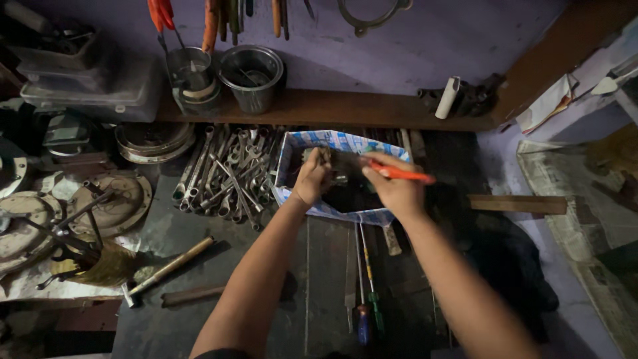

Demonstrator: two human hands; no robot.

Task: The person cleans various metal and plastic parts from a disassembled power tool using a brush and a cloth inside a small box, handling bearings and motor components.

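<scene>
My left hand (312, 176) is closed around a dark metal part, held over an open box (290, 149) with a blue and white patterned rim. The part itself is small and hard to make out. My right hand (392, 186) grips a brush with an orange handle (402, 175), its bristle end pointing left toward the part. Both hands sit above the dark inside of the box, close together.
A pile of wrenches (226, 173) lies left of the box. A hammer (169, 269) rests front left; two screwdrivers (369, 306) lie below the box. Metal pots (251, 76) stand on a wooden shelf, round metal discs (109, 203) at left, tools hang on the wall.
</scene>
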